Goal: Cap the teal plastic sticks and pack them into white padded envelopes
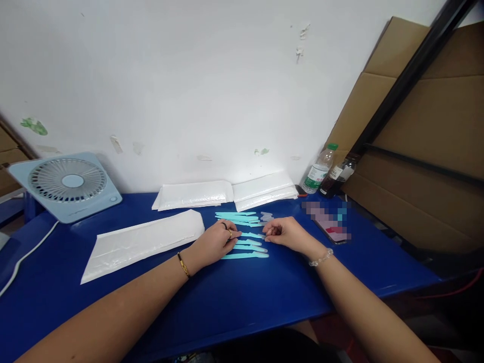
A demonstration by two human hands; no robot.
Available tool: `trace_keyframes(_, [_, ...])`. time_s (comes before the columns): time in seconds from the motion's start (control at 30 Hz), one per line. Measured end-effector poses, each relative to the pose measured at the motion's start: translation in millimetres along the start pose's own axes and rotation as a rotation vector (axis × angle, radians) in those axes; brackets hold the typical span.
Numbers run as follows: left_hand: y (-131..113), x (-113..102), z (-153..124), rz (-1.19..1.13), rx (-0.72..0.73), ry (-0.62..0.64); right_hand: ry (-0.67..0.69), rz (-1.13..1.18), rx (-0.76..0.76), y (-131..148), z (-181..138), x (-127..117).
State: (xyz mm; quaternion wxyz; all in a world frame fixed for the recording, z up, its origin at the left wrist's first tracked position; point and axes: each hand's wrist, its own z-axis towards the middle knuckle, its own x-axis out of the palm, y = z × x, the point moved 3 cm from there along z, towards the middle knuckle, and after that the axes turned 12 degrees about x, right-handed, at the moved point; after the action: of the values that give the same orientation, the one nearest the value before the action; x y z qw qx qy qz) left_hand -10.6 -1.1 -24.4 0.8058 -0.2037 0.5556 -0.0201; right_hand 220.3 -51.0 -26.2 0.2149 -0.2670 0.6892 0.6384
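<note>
Several slim teal eyebrow razors (247,255) with clear tip covers lie roughly parallel on the blue table. My left hand (219,239) is closed over the left part of one razor (249,235), its handle partly hidden under the fingers. At that razor's right end, my right hand (285,234) pinches the clear cover (261,236) between thumb and finger. Behind the hands lies a bunch of further teal razors (236,217). A few loose clear covers (266,216) rest just right of that bunch.
White padded mailers (145,244) lie left of my hands, with more mailers (264,189) along the wall. A pale blue fan (68,184) stands far left. Two bottles (319,171) and a phone (330,227) are at the right, near cardboard (416,151).
</note>
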Motion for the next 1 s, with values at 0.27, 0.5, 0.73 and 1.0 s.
trace_keyframes(0.27, [-9.5, -1.7, 0.8, 0.032, 0.09, 0.074, -0.009, 0.026, -0.048, 7.8, 2.0, 10.8])
trace_keyframes(0.5, [2.7, -5.9, -1.7, 0.199, -0.005, 0.014, -0.321, -0.321, -0.158, -10.5, 2.2, -32.4])
trace_keyframes(0.73, [-0.9, -4.0, -1.2, 0.219, 0.049, 0.061, -0.176, -0.338, -0.14, -19.2, 5.7, -32.0])
trace_keyframes(1.0, [-14.6, -6.1, -0.9, 0.18, 0.102, 0.08, -0.05, -0.235, -0.139, -8.2, -0.5, -26.1])
